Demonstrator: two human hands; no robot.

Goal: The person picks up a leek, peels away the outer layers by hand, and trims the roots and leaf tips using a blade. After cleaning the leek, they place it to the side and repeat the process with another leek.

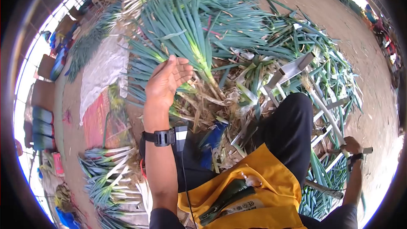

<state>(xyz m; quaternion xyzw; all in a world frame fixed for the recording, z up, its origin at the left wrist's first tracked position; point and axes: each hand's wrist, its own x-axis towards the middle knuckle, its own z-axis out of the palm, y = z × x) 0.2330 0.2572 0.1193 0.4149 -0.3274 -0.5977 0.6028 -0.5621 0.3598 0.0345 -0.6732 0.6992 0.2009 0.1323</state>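
My left hand (169, 78) is raised palm inward with its fingers stretched out, holding nothing. It hovers just in front of a bunch of large green onions (199, 53), whose roots point toward me. Far to the right, my right hand (352, 145) is closed around what looks like a single green onion (322, 106), with its rooty end pointing up and away. Metal bars cross close by, so its fingers are partly hidden. A green piece of onion and a pale bit lie on my yellow apron (263, 165).
A metal frame (292, 72) stands by my right knee among loose onion leaves and trimmings. A large onion pile (237, 12) lies ahead. Trimmed onions (116, 174) lie in a row at left, near a white sheet (101, 70). Other people are in the far background.
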